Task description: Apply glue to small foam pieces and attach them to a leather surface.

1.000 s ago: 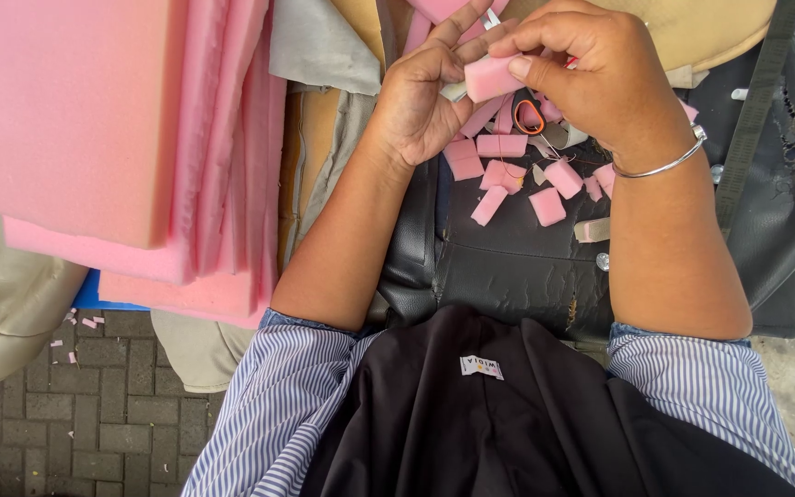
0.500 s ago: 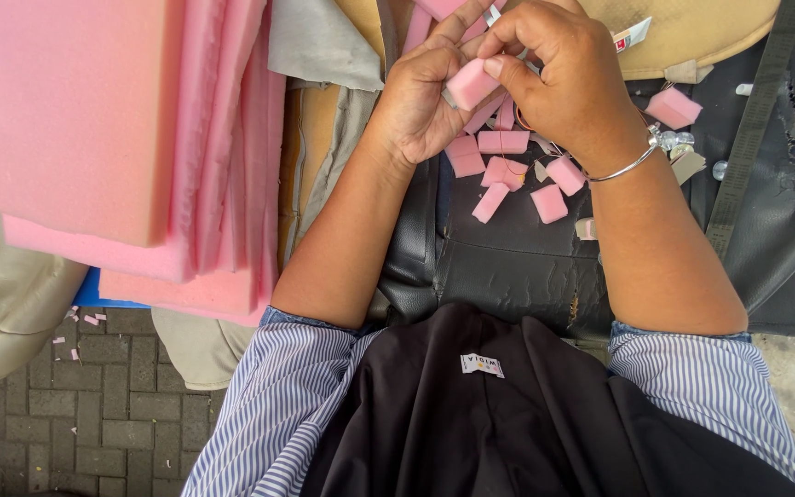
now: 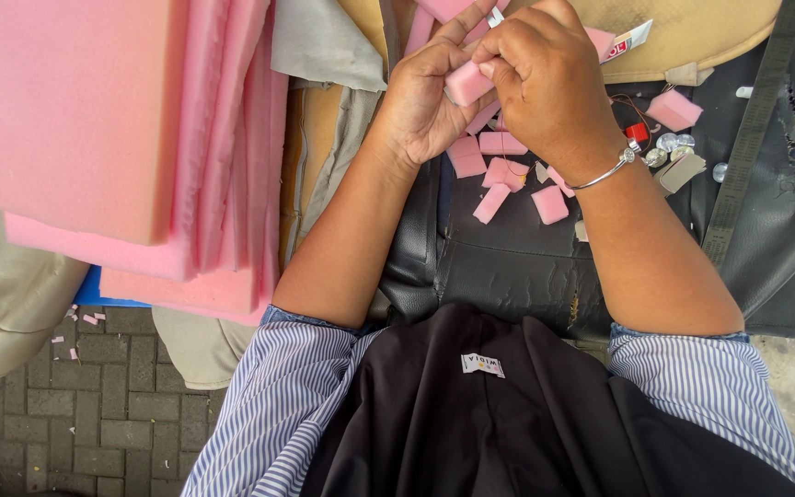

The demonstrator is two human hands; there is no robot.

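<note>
**Both hands on one small pink foam block, scraps all over the black seat**

So from where I'm standing, the person has both hands up at the far edge of the work area. The left hand (image 3: 425, 101) cradles a small pink foam block (image 3: 467, 83) from underneath and the side, fingers curled around it. The right hand (image 3: 545, 78) comes over the top and is pinching the same block, fingertips closed down on its upper end. It's held up off the surface, right between the two hands. There might be something thin in the right fingers too, but the knuckles hide that bit, so I can't tell.

Just below the hands there's a scatter of cut foam pieces (image 3: 499, 175) lying on a black vinyl seat cover (image 3: 508, 267), with one more pink chunk (image 3: 674, 109) off to the right. Near that sit a few small silvery bits (image 3: 669, 147) and a little red thing (image 3: 637, 132). The right wrist has a thin silver bangle (image 3: 604, 175).

Off to the left is a big stack of pink foam sheets (image 3: 94, 138), well apart from the hands. Striped blue sleeves (image 3: 278, 396) and a black apron (image 3: 508, 414) fill the near side, over a grey brick floor (image 3: 66, 423).
</note>
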